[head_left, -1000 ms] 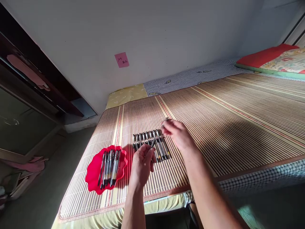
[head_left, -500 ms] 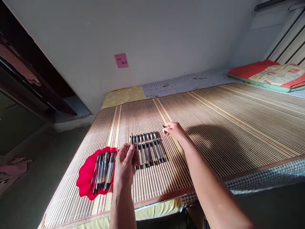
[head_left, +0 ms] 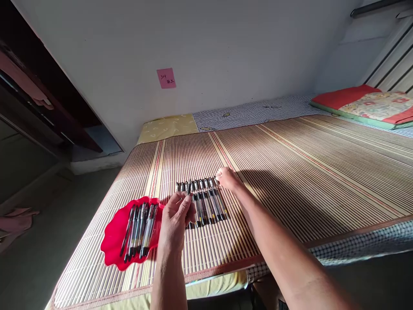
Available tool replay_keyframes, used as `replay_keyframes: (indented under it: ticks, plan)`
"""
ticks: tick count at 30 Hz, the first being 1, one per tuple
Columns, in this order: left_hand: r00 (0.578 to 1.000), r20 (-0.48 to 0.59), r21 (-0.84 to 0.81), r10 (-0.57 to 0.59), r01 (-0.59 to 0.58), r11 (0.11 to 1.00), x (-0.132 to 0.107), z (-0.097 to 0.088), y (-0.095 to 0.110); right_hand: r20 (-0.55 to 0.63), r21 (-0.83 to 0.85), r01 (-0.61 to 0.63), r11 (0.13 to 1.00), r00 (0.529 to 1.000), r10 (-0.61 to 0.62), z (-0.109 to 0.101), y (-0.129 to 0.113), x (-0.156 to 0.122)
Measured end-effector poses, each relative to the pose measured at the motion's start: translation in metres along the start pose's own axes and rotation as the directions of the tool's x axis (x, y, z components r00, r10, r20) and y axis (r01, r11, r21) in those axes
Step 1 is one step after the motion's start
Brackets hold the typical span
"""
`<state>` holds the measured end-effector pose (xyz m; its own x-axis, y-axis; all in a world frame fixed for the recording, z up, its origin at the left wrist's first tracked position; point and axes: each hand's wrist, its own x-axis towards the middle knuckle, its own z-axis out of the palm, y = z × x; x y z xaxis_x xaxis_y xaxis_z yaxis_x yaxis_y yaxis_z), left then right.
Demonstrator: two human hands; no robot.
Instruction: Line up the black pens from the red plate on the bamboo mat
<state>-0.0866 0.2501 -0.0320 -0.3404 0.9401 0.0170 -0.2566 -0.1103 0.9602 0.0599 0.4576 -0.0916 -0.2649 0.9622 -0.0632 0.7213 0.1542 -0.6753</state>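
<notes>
My left hand (head_left: 176, 213) is closed around a pen (head_left: 189, 187), whose pointed tip sticks up above the fingers. Behind it on the bamboo mat (head_left: 274, 189) lies a row of dark pen caps (head_left: 201, 184). Below them, clear-barrelled pens (head_left: 206, 206) lie side by side, partly hidden by my left hand. At the right end of the cap row, my right hand (head_left: 227, 178) pinches a small pen cap (head_left: 217, 181), mostly covered by the fingers. To the left, a red scalloped plate (head_left: 111, 239) bears several capped pens (head_left: 138, 230).
The mat covers a bed beside a white wall with a pink note (head_left: 166, 78). A folded red and floral quilt (head_left: 364, 103) lies at the far right. The bed's front edge (head_left: 226, 269) runs beneath my forearms.
My right hand has moved left and slightly down with the cap, to the end of the cap row. My left hand has shifted a little right with the pen, now raised over the caps.
</notes>
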Motion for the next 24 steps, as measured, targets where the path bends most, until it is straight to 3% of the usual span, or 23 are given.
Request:
replay_keyframes:
  ticks: [6, 12, 24]
  plan:
    - [1.0, -0.01, -0.017, 0.005, -0.005, 1.0, 0.0, -0.001, -0.001, 0.118, -0.15, 0.062, 0.987, 0.992, -0.045, -0.022, 0.001, 0.0]
    - [1.0, 0.001, 0.001, -0.012, 0.012, 1.0, 0.001, -0.002, -0.001, 0.294, -0.228, 0.189, 0.955, 0.948, -0.118, -0.037, -0.006, -0.003]
    - [0.999, -0.001, 0.008, -0.039, 0.039, 0.999, 0.002, -0.001, -0.003, 0.366, -0.259, 0.226, 0.939, 0.923, -0.122, -0.038, -0.015, -0.004]
